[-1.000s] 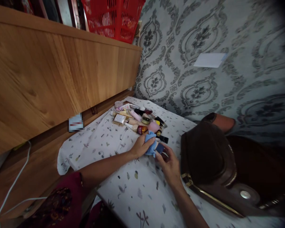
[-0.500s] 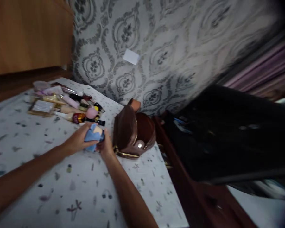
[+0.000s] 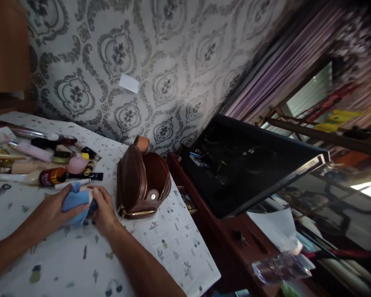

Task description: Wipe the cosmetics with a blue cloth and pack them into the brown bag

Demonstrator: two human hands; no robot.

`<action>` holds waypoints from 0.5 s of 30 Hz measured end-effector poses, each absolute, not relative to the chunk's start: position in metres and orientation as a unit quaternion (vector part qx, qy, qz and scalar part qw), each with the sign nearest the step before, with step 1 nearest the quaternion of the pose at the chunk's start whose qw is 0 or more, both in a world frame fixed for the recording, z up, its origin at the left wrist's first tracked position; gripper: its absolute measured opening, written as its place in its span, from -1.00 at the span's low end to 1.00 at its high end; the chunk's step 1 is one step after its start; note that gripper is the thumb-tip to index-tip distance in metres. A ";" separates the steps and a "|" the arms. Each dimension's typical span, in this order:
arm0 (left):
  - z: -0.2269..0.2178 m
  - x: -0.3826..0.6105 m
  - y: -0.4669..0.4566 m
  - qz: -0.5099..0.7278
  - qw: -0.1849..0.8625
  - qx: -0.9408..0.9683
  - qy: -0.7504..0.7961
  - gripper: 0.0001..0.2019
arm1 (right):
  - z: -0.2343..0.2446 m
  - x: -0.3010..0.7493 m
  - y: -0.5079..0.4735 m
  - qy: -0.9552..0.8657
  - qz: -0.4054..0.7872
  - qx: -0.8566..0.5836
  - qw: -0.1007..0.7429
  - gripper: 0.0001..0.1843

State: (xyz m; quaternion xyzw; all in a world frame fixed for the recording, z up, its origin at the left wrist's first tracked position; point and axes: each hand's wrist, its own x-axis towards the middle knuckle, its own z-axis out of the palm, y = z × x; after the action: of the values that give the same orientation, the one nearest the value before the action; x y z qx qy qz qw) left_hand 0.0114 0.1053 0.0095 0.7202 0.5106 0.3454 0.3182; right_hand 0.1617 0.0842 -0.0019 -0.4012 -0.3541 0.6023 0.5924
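Note:
My left hand (image 3: 51,210) is closed on a light blue cloth (image 3: 75,199) above the patterned white tablecloth (image 3: 160,243). My right hand (image 3: 103,208) is curled against the cloth's right side, gripping a small dark item that the cloth mostly hides. Just beyond the hands lies a pile of cosmetics (image 3: 46,159): tubes, small bottles, a pink sponge (image 3: 76,164). An open brown leather bag (image 3: 142,181) stands right of my right hand, a few centimetres away.
Patterned grey wallpaper (image 3: 160,53) rises behind the table, with a white note (image 3: 129,83) stuck on it. To the right stands a dark wooden unit (image 3: 235,235) bearing a black tilted screen (image 3: 247,165), papers and a clear plastic piece (image 3: 280,268).
The view has swung far to the right, away from the wooden headboard and red basket. Both hands stay together on the blue cloth and the item inside it.

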 end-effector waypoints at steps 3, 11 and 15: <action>0.013 0.012 0.103 0.327 0.288 0.751 0.496 -0.40 | -0.003 0.166 0.090 -0.329 0.637 -0.421 0.556 -0.49; 0.018 0.010 0.106 0.341 0.306 0.750 0.478 -0.31 | 0.003 0.169 0.092 -0.334 0.666 -0.403 0.532 -0.34; 0.019 0.007 0.109 0.364 0.363 0.681 0.522 -0.40 | 0.010 0.167 0.087 -0.334 0.649 -0.333 0.597 -0.26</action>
State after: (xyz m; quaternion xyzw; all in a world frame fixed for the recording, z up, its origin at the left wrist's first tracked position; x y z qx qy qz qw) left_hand 0.0074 0.1094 0.0187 0.6807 0.5218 0.3643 0.3629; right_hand 0.1674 0.0875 0.0101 -0.3326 -0.3336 0.6489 0.5975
